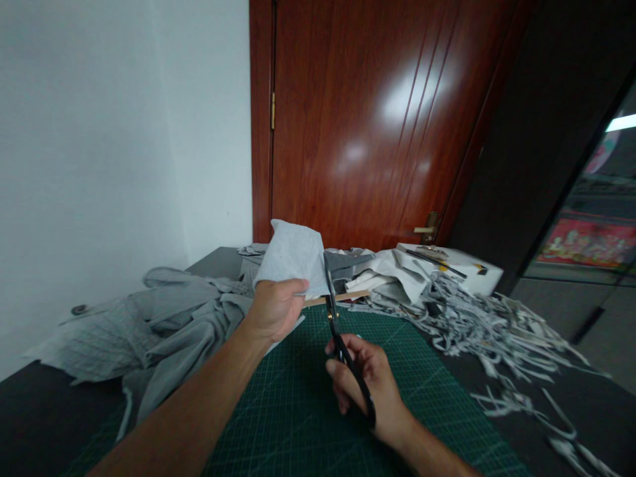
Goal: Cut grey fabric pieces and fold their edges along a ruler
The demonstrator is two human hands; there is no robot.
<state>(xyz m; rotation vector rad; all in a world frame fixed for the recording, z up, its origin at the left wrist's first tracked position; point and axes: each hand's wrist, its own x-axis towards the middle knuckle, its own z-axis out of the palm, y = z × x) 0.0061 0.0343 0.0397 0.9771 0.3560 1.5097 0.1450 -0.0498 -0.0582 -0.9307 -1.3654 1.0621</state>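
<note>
My left hand [278,308] pinches a piece of light grey cloth [293,255] between thumb and fingers and holds it up above the mat. The cloth stands folded or stacked, its right edge facing the blades. In my right hand [365,381] is a pair of black-handled scissors [332,315], fingers through the handles, the blades pointing away from me. Those blades lie along the right edge of the cloth; whether they touch it I cannot tell. Below both hands spreads a green cutting mat [298,397] with a fine grid.
Rumpled grey fabric [173,324] is heaped at the left. Many thin cloth strips [477,324] lie tangled at the right, near a white box [489,278] with dark rods on it. White scraps [397,271] and a wooden strip [360,295] lie behind the mat, before a brown door [358,119].
</note>
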